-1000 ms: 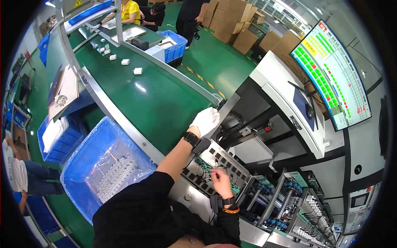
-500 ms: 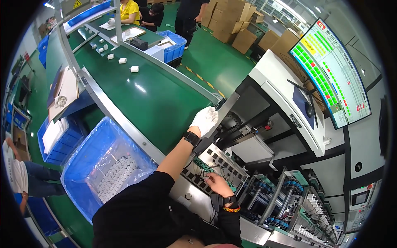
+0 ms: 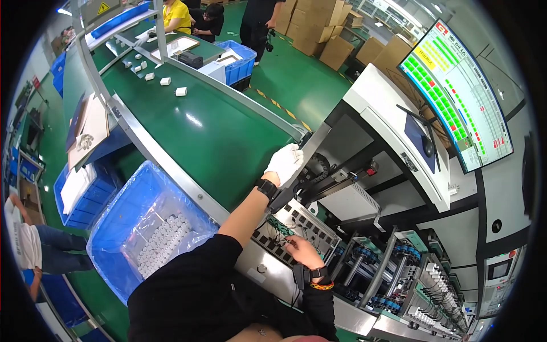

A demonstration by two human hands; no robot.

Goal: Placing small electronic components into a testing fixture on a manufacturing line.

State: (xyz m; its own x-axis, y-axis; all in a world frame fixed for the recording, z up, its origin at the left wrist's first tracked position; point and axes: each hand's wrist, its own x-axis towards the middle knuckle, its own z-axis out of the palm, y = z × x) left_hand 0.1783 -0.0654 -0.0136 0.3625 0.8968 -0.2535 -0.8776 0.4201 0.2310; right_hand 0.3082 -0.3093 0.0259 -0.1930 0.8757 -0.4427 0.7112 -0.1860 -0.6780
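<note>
My left hand, in a white glove, rests at the near right end of the green conveyor belt, its fingers curled over the metal edge. Whatever it may hold is hidden. My bare right hand is lower down, with its fingers bent together at a test panel full of dark slots. Thin black cables and a green part lie by those fingertips; what the fingers pinch is too small to make out. Several small white cylindrical pieces, one of them a white cylinder, stand in a row farther along the belt.
A blue bin lined with clear plastic holds many white pieces at the left. On the right are a monitor, a white desk and a machine with rollers. Co-workers sit and stand beyond the belt; cardboard boxes are stacked behind.
The white cylinders on the belt have shifted slightly away from me. My right hand has moved a little to the right at the panel; my left hand stays at the belt's end.
</note>
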